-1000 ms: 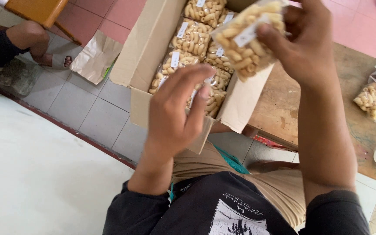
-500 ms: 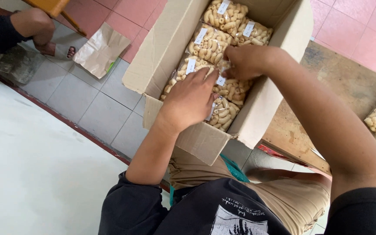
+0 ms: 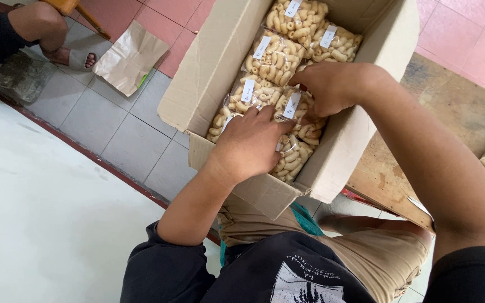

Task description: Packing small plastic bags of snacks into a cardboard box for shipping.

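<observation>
Mid-frame, my left hand (image 3: pixel 251 143) presses flat, fingers loose, on snack bags (image 3: pixel 273 67) inside the cardboard box (image 3: pixel 211 62). My right hand (image 3: pixel 335 87) pinches one bag (image 3: pixel 301 112), grip closed around its top.

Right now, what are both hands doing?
Left hand: palm down, pressing clear snack packets in the brown cardboard box.
Right hand: fingers curled on a packet; grip unclear.

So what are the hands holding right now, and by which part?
Both hands are in the cardboard box: the right hand pinches one snack packet by its top edge; the left hand presses flat on the packets, gripping nothing visible.
</observation>
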